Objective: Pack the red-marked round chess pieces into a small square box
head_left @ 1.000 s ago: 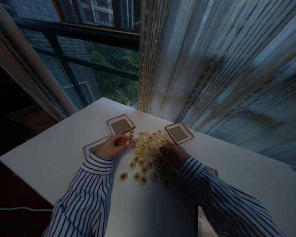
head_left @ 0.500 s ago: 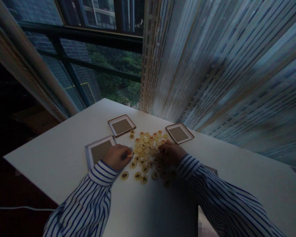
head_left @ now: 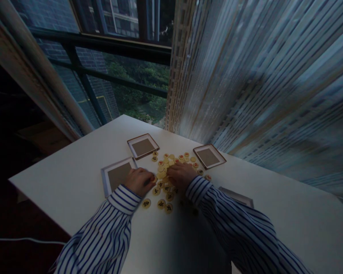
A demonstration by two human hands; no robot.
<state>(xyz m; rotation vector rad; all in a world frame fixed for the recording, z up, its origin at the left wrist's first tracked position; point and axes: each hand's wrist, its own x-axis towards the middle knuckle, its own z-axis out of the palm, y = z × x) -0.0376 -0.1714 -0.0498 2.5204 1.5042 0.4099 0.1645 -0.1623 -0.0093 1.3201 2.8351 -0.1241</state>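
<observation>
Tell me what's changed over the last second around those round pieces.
The right hand moved left, from the right edge of the round pieces to over their middle, uncovering some on the right. The left hand came back toward the person, away from the far-left tray; a piece shows at its fingers, grip unclear. The far-left tray and far-right tray stayed put.

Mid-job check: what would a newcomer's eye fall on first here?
Probably the round yellowish discs, many marked black or red, scattered around the bare left hand and right hand on the white table. Then the shallow, pale-walled rectangular trays on both sides, and the pale striped curtain filling the upper right.
</observation>
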